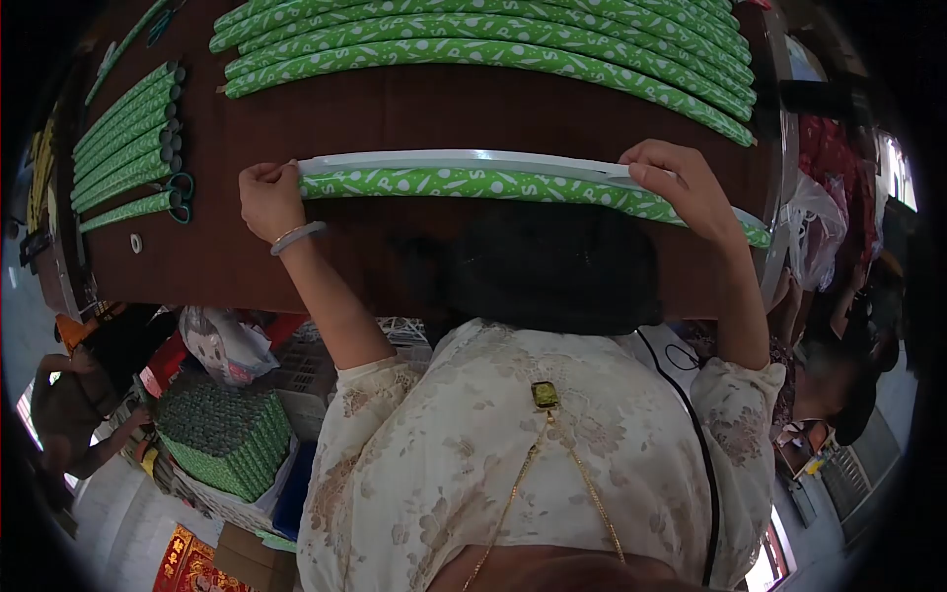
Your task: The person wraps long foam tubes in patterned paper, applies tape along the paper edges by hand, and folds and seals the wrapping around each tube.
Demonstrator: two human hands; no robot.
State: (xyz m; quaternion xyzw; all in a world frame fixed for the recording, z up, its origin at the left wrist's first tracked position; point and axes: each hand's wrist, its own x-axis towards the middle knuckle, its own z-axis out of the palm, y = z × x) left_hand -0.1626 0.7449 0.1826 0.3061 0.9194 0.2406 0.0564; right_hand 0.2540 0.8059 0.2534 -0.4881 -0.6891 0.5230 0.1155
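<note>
A long green roll with white printed shapes and letters (473, 185) lies crosswise on the brown table in front of me. Along its far side runs a glossy white strip (473, 155), which looks like tape or a paper edge. My left hand (271, 202), with a bangle on its wrist, pinches the strip at the roll's left end. Toward the right end, my right hand (686, 187) holds the strip between thumb and fingers, its palm over the roll. Part of the roll is hidden under that hand.
Several long green rolls (483, 64) lie at the table's far side. Shorter green tubes (128, 138), scissors (181, 197) and a small tape ring (136, 243) are on the left. Below stands a crate of green tubes (222, 434). Another person (84, 395) is at left.
</note>
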